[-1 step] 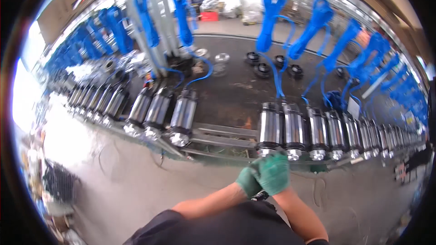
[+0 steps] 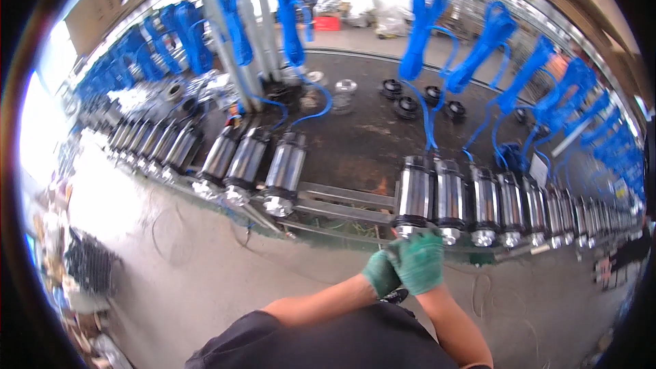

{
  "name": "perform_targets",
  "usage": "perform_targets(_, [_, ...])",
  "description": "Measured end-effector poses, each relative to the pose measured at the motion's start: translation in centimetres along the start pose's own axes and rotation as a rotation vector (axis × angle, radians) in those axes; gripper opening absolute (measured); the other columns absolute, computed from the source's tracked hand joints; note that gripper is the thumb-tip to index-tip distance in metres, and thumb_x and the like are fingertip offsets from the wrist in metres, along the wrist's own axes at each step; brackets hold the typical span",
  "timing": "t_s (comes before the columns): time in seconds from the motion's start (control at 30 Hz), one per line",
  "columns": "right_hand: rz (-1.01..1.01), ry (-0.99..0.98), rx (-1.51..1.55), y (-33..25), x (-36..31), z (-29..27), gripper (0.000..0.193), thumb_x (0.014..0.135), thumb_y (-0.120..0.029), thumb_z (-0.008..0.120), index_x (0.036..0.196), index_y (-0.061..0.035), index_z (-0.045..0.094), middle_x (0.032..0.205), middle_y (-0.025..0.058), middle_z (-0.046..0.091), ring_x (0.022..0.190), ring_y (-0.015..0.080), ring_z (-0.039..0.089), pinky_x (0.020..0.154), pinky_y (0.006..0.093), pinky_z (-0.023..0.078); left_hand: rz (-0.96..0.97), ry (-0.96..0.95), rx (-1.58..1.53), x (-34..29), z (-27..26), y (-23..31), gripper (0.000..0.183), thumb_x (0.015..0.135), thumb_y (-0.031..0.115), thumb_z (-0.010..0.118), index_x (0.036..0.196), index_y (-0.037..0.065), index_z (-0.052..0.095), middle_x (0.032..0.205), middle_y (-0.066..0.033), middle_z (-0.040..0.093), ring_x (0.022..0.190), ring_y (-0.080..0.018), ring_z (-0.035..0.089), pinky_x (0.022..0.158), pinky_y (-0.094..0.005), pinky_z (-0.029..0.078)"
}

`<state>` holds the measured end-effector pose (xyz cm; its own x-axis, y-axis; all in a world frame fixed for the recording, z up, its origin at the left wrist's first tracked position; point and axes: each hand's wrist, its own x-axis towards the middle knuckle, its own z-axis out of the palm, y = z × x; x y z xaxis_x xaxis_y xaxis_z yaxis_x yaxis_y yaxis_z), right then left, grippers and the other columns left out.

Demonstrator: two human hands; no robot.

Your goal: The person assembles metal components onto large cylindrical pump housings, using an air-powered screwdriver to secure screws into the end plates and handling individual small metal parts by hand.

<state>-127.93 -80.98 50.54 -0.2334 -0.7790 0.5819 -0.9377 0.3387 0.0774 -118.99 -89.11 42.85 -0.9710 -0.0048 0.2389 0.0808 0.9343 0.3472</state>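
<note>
My right hand (image 2: 418, 261), in a green glove, is at the near end of a shiny steel motor-like cylinder (image 2: 416, 188) with black end bands. Its fingers are curled by the silvery end piece (image 2: 406, 231). My left hand (image 2: 381, 275), gloved the same way, presses against the right one from the left with its fingers bent in. Whatever lies between the hands is hidden. A similar steel cylinder (image 2: 450, 195) lies just to the right. Blue cable (image 2: 430, 126) leads from the far ends of these cylinders to a hanging coil (image 2: 424, 24).
More steel cylinders (image 2: 285, 167) line the bench edge to left and right. Black round parts (image 2: 406, 107) and clear ring-shaped parts (image 2: 346, 87) sit on the dark bench top (image 2: 355, 140). Metal posts (image 2: 268, 20) rise at the back left. A metal rail (image 2: 348, 195) runs along the front.
The whole view has shifted slightly, so the bench and cylinders sit further right. Both hands stay together at the same cylinder's near end, with only a slight move.
</note>
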Motion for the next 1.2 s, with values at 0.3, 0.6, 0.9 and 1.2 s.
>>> perform_targets(0.3, [0.039, -0.163, 0.427, -2.0, 0.4, 1.9, 0.023, 0.097, -0.024, 0.063, 0.097, -0.0016, 0.063, 0.100, 0.0212, 0.061, 0.095, 0.0427, 0.059, 0.084, 0.0506, 0.049, 0.021, -0.104, 0.640, -1.0, 0.1, -1.1, 0.044, 0.101, 0.028, 0.046, 0.138, 0.009, 0.059, 0.138, -0.0105, 0.059, 0.129, -0.0301, 0.049, 0.112, -0.0423, 0.037])
perform_targets(0.6, [-0.055, -0.457, 0.726, -2.3, 1.0, 1.2, 0.024, 0.084, -0.011, 0.067, 0.106, -0.0042, 0.064, 0.110, 0.0169, 0.062, 0.103, 0.0398, 0.059, 0.095, 0.0483, 0.050, -0.084, 0.335, 1.882, -3.7, 3.6, -5.2, 0.049, 0.100, 0.033, 0.046, 0.144, 0.014, 0.051, 0.151, -0.0050, 0.050, 0.145, -0.0252, 0.037, 0.123, -0.0418, 0.022])
perform_targets(0.9, [0.303, -0.066, 0.925, -4.1, -1.1, 4.7, 0.017, 0.093, -0.019, 0.063, 0.098, -0.0025, 0.066, 0.097, 0.0108, 0.065, 0.092, 0.0279, 0.063, 0.084, 0.0436, 0.053, 0.674, -0.015, 2.687, -1.7, -2.8, -2.0, 0.055, 0.096, 0.052, 0.047, 0.141, 0.020, 0.055, 0.147, -0.0074, 0.053, 0.142, -0.0274, 0.041, 0.124, -0.0445, 0.022])
perform_targets(1.2, [1.495, 0.115, 2.091, -3.4, -1.9, 5.9, 0.050, 0.103, -0.053, 0.039, 0.105, -0.0100, 0.066, 0.088, 0.0068, 0.068, 0.061, 0.0178, 0.060, 0.043, 0.0301, 0.051, 0.959, -0.196, 3.221, -0.1, -2.3, -3.2, 0.028, 0.106, 0.042, 0.051, 0.099, 0.017, 0.062, 0.071, 0.0063, 0.043, 0.053, -0.0051, 0.037, 0.042, -0.0184, 0.028])
